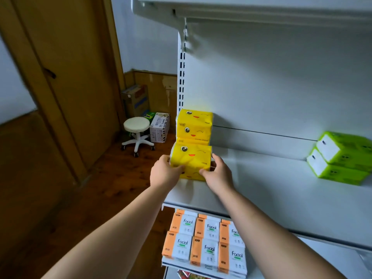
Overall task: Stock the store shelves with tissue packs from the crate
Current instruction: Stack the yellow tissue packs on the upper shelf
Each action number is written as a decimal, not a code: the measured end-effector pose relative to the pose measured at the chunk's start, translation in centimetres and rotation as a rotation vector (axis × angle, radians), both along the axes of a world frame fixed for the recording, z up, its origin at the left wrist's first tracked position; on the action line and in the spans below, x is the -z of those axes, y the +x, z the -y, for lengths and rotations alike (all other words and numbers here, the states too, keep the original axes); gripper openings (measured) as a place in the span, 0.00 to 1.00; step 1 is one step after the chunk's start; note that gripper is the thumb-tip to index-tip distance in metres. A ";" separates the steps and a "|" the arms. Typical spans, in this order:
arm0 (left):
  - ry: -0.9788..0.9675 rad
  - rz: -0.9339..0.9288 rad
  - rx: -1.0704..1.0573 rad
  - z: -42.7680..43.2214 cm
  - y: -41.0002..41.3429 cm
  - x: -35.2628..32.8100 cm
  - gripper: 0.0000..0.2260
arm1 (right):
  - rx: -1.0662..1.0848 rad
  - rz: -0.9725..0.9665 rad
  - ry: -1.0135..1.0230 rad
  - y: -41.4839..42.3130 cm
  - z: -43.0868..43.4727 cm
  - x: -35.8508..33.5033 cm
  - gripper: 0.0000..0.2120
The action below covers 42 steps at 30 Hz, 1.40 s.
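Head view. Item one: pair of yellow plastic-wrapped tissue packs with winking duck faces (191, 158), one on top of the other, at the front left corner of the white metal shelf (261, 178), directly in front of a matching rear stack of two yellow duck-face packs (194, 125) standing against the back panel. The left grip (165, 171) is curled round the left end and the right grip (218, 172) round the right end, thumbs across the near face. Both are closed on the pair, probably because a soft two-high load would slide apart under one hand. Whether the underside bears on the shelf cannot be told. The position suggests a second row being started in line with the rear stack, faces outward for display. Item two: two lime-green tissue packs (342, 158), stacked at the far right of the same shelf, well apart, which suggests colours are grouped by zone. Item three: orange-and-white "Facial" tissue packs (205, 242), ranked closely on the shelf below. Item four: white round swivel stool (136, 125) and cardboard boxes (136, 99) on the wooden floor beyond. The crate is not in view. Much of the shelf between yellow and green is bare, so stocking looks only partly done.
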<state>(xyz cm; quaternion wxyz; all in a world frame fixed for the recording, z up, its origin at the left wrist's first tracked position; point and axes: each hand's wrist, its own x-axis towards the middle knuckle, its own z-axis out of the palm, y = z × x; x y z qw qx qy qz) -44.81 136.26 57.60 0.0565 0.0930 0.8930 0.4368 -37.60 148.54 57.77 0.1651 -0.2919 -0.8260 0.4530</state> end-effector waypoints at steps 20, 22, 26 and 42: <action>0.153 -0.055 -0.103 4.3 3.0 0.3 0.23 | 0.069 -0.216 0.014 1.6 2.6 -1.4 0.24; 0.176 -0.074 -0.162 6.2 4.3 -0.1 0.21 | 0.020 -0.295 -0.078 1.9 5.0 -1.8 0.20; 0.191 -0.075 -0.293 11.5 6.8 -0.3 0.19 | -0.129 -0.261 -0.290 2.3 11.7 -1.9 0.14; 0.038 0.398 -0.469 42.1 11.0 19.0 0.15 | -0.276 0.499 -0.493 3.7 38.1 22.0 0.07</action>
